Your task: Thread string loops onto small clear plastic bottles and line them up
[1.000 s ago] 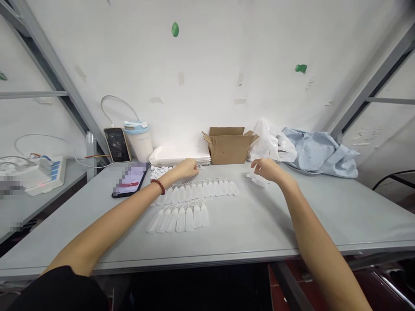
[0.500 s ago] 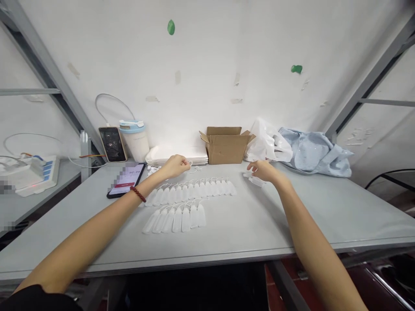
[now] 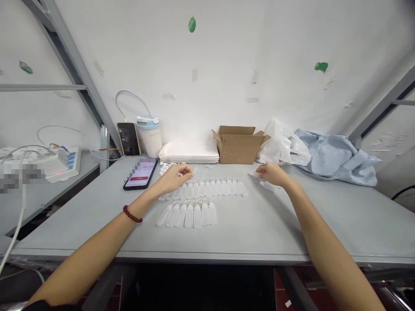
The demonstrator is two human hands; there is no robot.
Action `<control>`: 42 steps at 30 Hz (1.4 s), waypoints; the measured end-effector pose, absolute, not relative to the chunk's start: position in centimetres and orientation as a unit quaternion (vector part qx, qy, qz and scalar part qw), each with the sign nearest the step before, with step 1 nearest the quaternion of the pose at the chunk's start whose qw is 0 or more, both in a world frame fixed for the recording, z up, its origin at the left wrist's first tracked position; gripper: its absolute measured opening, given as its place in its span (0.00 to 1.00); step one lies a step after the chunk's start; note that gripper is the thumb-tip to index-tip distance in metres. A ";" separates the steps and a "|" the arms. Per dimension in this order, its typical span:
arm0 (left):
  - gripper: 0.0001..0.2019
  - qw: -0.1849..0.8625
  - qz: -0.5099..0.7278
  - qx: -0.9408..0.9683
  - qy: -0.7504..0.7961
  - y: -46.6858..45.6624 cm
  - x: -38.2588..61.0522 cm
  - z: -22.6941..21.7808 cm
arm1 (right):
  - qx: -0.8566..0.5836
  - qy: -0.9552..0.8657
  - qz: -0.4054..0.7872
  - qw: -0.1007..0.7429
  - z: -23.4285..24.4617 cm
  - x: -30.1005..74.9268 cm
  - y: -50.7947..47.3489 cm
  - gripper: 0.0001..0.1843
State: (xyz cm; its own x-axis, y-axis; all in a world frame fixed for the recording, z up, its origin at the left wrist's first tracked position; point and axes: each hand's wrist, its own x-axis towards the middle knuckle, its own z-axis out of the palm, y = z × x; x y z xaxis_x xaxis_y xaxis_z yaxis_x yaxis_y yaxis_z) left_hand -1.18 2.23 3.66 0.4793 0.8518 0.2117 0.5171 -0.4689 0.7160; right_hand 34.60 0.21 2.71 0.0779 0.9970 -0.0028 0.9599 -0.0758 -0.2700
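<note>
My left hand [image 3: 177, 176] is closed in a pinch on a thin white string [image 3: 195, 170], above the far row of tags. My right hand [image 3: 271, 173] has its fingers closed on a translucent white tag [image 3: 253, 174]. More loose translucent tags [image 3: 269, 186] lie on the table just under that hand. Two rows of flat tags with white strings are laid out side by side: a longer far row [image 3: 212, 188] and a shorter near row [image 3: 188, 216]. Behind my left hand is a heap of white strings [image 3: 166, 167], partly hidden, with a few strings [image 3: 210, 167] to its right.
At the back stand a white stack [image 3: 191, 153], an open cardboard box [image 3: 238, 149], a white plastic bag [image 3: 282, 144] and a light blue cloth [image 3: 337, 155]. A phone [image 3: 141, 173], an upright phone [image 3: 129, 139], a cup [image 3: 151, 138] and a power strip [image 3: 69, 164] are at left.
The view has swung left. My left hand has come nearer with the string, over the far row. My right hand's fingers have closed on a tag at the loose pile.
</note>
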 end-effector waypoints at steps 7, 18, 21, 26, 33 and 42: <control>0.10 0.456 0.304 0.750 0.370 0.5 -0.4 4.1 | -0.621 -0.719 0.136 0.282 3.9 30.5 -1.3 0.13; 0.08 0.581 0.317 0.696 0.280 -0.7 0.1 4.0 | -0.461 -0.747 0.301 0.373 2.5 22.3 -3.9 0.12; 0.08 0.591 0.307 0.690 0.283 -0.8 0.2 3.9 | -0.445 -0.745 0.309 0.390 2.5 21.9 -4.3 0.12; 0.08 0.617 0.306 0.672 0.273 -0.5 0.3 3.6 | -0.436 -0.751 0.304 0.392 2.6 21.6 -4.6 0.11; 0.11 0.628 0.304 0.655 0.290 -0.8 0.7 3.2 | -0.423 -0.759 0.289 0.403 1.9 21.2 -4.7 0.11; 0.12 0.539 0.337 0.703 0.319 -1.4 1.1 3.4 | -0.431 -0.754 0.253 0.426 1.6 20.4 -5.2 0.09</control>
